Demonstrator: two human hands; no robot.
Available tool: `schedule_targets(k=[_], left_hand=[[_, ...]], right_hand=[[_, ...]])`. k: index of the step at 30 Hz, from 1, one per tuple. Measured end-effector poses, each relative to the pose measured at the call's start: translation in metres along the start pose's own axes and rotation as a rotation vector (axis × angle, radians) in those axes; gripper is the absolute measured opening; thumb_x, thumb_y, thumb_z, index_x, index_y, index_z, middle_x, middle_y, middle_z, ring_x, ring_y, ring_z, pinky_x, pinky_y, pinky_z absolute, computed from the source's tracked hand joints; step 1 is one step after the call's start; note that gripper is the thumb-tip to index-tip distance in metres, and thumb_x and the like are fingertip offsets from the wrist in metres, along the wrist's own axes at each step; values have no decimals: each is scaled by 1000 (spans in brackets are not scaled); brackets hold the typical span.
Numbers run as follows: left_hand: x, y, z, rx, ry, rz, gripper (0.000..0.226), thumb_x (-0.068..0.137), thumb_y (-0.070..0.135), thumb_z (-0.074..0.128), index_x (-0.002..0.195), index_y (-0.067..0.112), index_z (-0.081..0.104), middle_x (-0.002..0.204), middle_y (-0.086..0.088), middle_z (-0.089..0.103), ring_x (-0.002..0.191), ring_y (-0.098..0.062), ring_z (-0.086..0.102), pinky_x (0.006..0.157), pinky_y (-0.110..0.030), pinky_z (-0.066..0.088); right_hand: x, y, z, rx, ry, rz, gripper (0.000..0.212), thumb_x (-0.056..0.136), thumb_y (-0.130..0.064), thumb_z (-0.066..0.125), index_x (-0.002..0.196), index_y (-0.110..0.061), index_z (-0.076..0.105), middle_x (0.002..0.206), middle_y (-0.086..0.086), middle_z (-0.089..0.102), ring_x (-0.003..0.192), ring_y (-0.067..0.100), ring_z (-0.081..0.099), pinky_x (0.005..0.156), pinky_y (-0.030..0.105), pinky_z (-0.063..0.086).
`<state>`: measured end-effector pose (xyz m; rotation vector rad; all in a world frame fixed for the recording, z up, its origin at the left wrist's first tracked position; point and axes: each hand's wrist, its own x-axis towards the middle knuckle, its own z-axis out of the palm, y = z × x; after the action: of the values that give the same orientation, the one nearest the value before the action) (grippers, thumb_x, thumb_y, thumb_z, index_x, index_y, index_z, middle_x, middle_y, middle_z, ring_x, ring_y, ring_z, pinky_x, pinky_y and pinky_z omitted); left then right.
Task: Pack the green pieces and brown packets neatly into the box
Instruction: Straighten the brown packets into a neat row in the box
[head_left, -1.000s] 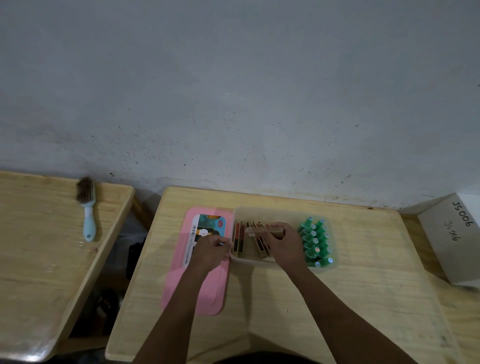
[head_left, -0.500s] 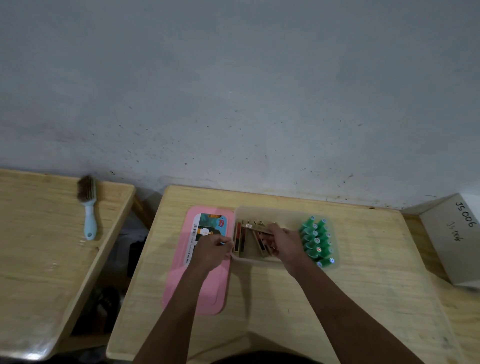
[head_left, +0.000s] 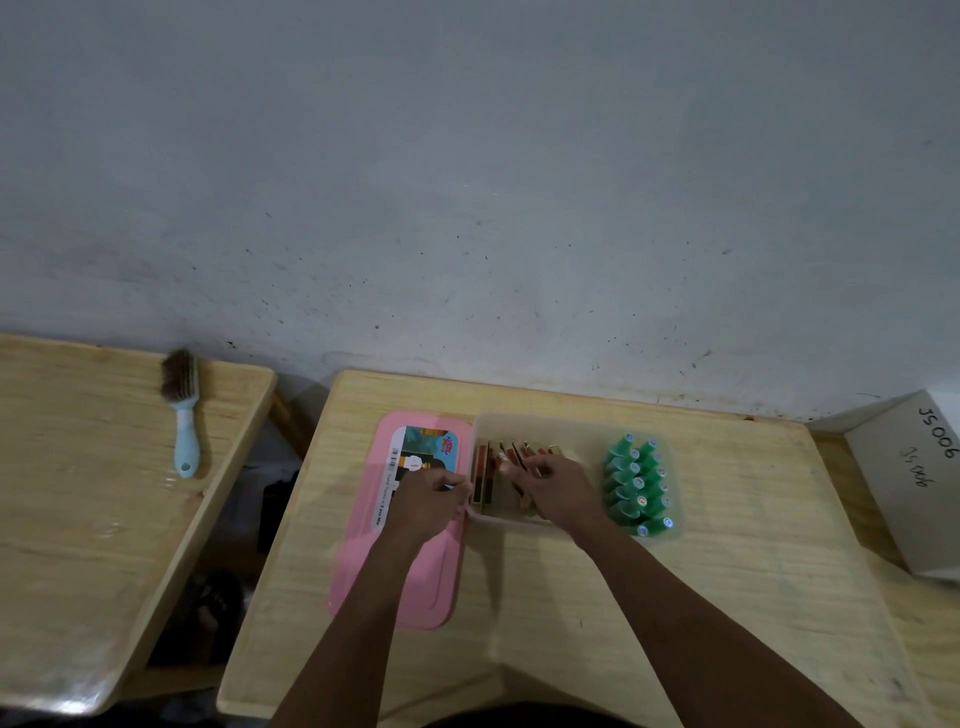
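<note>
Right hand (head_left: 558, 488) has dropped lower into the box (head_left: 571, 431) since the earlier frame, and the brown packet it held crosswise above the row is now down among the other packets (head_left: 493, 475). Left hand (head_left: 428, 499) has barely moved.

Largest to smallest. Grey wall (head_left: 467, 182) fills the upper half. Main table (head_left: 727, 571) in the middle, second table (head_left: 78, 493) to the left, a gap between them. White carton (head_left: 914, 478) at the right edge, handwritten marks on it. Pink lid (head_left: 421, 587) lies flat on the main table, just left of the box, printed label at its far end. Box is clear plastic, sits at the far centre of the table, touching or nearly touching the lid's edge.

Inside the box: packets stand on edge in a row in the left part; green pieces (head_left: 636, 483) sit in two tight rows in the right part, caps up. Bare strip of box floor between the two groups, partly hidden by the right hand.

Right hand is fingers-down on the packets, curled around some of them; which ones exactly, cannot tell. Left hand is closed, pinching the box's near-left rim, resting over the lid.

Brush (head_left: 181, 410) with a pale blue handle lies on the second table, bristles toward the wall.
</note>
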<state>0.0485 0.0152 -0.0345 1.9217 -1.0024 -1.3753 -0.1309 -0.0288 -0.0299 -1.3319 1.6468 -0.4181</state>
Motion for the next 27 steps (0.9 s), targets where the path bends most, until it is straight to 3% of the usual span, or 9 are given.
schedule_targets(k=[3, 6, 9, 11, 13, 18, 20, 23, 27], left_hand=[[0, 1, 0, 20, 2, -1, 18, 87, 20, 65, 103, 13, 68, 100, -8, 70, 87, -23, 69, 84, -39, 57], [-1, 2, 0, 23, -5, 1, 17, 87, 20, 65, 103, 14, 68, 103, -9, 69, 90, -23, 69, 87, -41, 56], [-3, 2, 0, 30, -1, 3, 20, 87, 21, 65, 106, 13, 68, 106, -9, 69, 96, -24, 67, 91, -43, 54], [-3, 2, 0, 31, 3, 7, 22, 87, 21, 65, 107, 13, 68, 107, -10, 69, 100, -25, 65, 93, -45, 54], [-3, 2, 0, 37, 8, 9, 22, 87, 22, 65, 107, 13, 69, 108, -10, 69, 101, -25, 65, 93, -45, 54], [-4, 3, 1, 48, 32, 27, 22, 87, 20, 66, 106, 10, 70, 105, -11, 71, 89, -21, 66, 88, -41, 56], [-5, 3, 0, 47, 32, 28, 22, 87, 20, 66, 106, 11, 70, 106, -11, 71, 94, -23, 67, 90, -43, 55], [-5, 3, 0, 48, 16, 14, 21, 87, 21, 65, 106, 13, 69, 107, -9, 70, 98, -23, 66, 92, -43, 54], [-5, 4, -1, 52, 10, 8, 21, 88, 21, 64, 106, 13, 69, 108, -8, 69, 100, -22, 65, 93, -42, 53]], right_hand=[[2, 0, -1, 10, -117, 45, 56, 69, -46, 82, 112, -14, 66, 100, 1, 68, 81, 16, 67, 65, 27, 53], [2, 1, -1, 63, -106, 57, 29, 80, -28, 77, 103, -11, 71, 88, 11, 74, 67, 17, 65, 64, 33, 55], [3, -2, 6, 94, -19, 55, 7, 83, -23, 73, 79, -18, 70, 80, 10, 74, 72, 27, 71, 74, 42, 58], [7, -4, 14, 47, 53, 52, 12, 83, -24, 74, 76, -18, 67, 76, 5, 70, 72, 24, 69, 71, 37, 57], [11, -7, 24, -87, 81, 23, 19, 84, -28, 72, 73, -14, 68, 65, 1, 61, 60, 14, 59, 59, 26, 51], [18, -9, 45, -355, -5, -34, 43, 90, -39, 62, 52, -21, 50, 50, -5, 46, 46, 9, 42, 50, 27, 38], [17, -7, 42, -405, -19, -33, 37, 94, -35, 57, 59, -23, 56, 57, -4, 54, 54, 10, 50, 58, 28, 46], [14, -1, 30, -503, 54, -19, 23, 95, -25, 52, 88, -22, 73, 85, -1, 70, 77, 17, 65, 73, 32, 54], [10, 4, 18, -778, 133, -48, 20, 92, -30, 56, 100, -22, 72, 94, -1, 72, 85, 19, 69, 73, 31, 52]])
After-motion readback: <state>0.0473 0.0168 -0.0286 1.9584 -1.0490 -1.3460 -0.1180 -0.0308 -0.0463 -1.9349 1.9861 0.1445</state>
